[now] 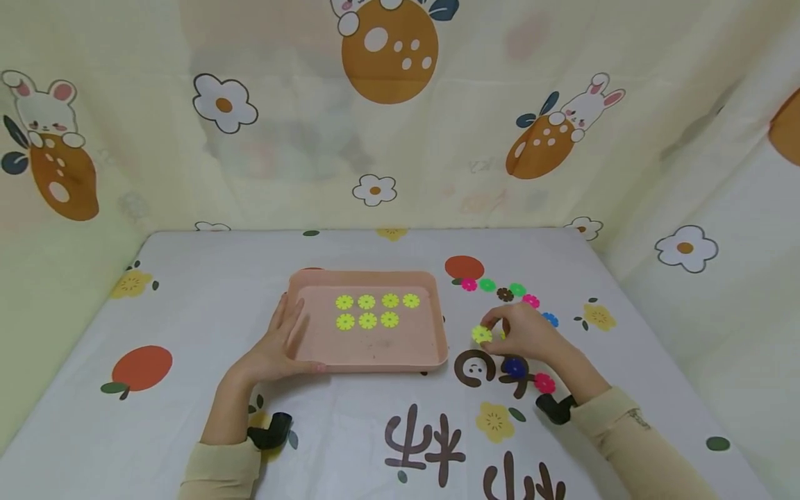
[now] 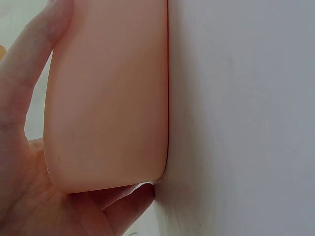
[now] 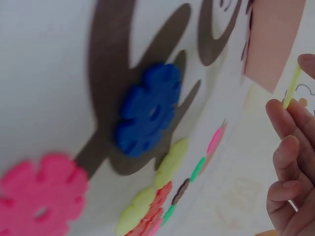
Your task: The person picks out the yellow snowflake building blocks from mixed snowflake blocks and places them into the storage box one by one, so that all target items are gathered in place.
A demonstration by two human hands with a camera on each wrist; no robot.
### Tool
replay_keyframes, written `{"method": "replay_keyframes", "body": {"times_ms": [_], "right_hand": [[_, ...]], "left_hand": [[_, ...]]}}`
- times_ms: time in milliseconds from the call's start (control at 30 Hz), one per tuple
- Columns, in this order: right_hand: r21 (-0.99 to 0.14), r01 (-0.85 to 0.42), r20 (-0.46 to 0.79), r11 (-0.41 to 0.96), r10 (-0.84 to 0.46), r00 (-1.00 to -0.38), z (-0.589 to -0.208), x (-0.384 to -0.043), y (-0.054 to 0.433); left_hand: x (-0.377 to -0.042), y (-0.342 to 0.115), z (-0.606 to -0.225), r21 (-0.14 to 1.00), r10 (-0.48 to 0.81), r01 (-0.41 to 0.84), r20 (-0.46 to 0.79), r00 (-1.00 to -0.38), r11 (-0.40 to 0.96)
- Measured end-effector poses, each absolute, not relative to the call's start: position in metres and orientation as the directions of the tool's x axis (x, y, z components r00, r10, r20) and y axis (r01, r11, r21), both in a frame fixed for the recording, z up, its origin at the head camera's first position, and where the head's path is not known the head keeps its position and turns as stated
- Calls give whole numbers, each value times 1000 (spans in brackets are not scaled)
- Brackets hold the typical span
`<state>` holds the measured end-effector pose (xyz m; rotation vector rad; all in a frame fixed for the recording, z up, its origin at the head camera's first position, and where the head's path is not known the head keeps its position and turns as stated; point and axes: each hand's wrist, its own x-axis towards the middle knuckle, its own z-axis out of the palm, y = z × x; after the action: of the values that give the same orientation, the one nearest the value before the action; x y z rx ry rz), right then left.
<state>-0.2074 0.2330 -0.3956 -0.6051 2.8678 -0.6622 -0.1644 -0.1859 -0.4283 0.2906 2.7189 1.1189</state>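
A pink tray (image 1: 350, 352) holds several yellow flower-shaped plastic discs (image 1: 367, 321) in two rows, the back row longer than the front one. My left hand (image 1: 269, 351) grips its near left corner, thumb along the front wall and fingers at the left side; the left wrist view shows the palm around that corner (image 2: 108, 108). Just right of the tray, my right hand (image 1: 531, 332) pinches one yellow disc (image 1: 482, 335) between thumb and fingertips. The right wrist view has this disc (image 3: 292, 86) edge-on, raised off the cloth.
Loose discs lie around my right hand: a dark blue one (image 1: 514, 367) and a pink one (image 1: 544, 382) nearer me; pink (image 1: 469, 285), green (image 1: 487, 285), brown (image 1: 505, 294) and blue (image 1: 550, 319) ones farther back. More yellow and red discs (image 3: 172, 162) show in the right wrist view.
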Motion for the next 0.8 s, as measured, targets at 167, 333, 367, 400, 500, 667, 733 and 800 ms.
{"method": "replay_keyframes", "body": {"times_ms": [167, 333, 367, 400, 500, 667, 733, 800], "right_hand": [[-442, -353, -37, 825, -410, -912, -391, -212, 226], [-435, -411, 7, 801, -454, -891, -388, -218, 217], [-438, -423, 16, 793, -464, -886, -388, -219, 215], [-440, -433, 23, 787, -472, -881, -387, -220, 213], [-447, -447, 36, 775, -483, -875, -386, -223, 207], [-450, -438, 33, 778, -475, -879, -384, -228, 197], [-456, -438, 31, 775, -478, -878, -383, -229, 194], [-460, -451, 39, 765, -490, -871, -383, -232, 191]], "left_hand": [[-165, -185, -429, 712, 250, 110, -95, -963, 693], [-166, -187, -430, 707, 247, 107, -97, -964, 699], [-166, -187, -430, 707, 248, 110, -96, -964, 699], [-166, -187, -430, 706, 249, 111, -95, -964, 699], [-165, -187, -430, 709, 248, 112, -91, -965, 696], [-165, -186, -430, 713, 251, 117, -86, -964, 692], [-165, -186, -430, 714, 255, 122, -82, -963, 690], [-165, -186, -430, 713, 256, 125, -79, -963, 690]]}}
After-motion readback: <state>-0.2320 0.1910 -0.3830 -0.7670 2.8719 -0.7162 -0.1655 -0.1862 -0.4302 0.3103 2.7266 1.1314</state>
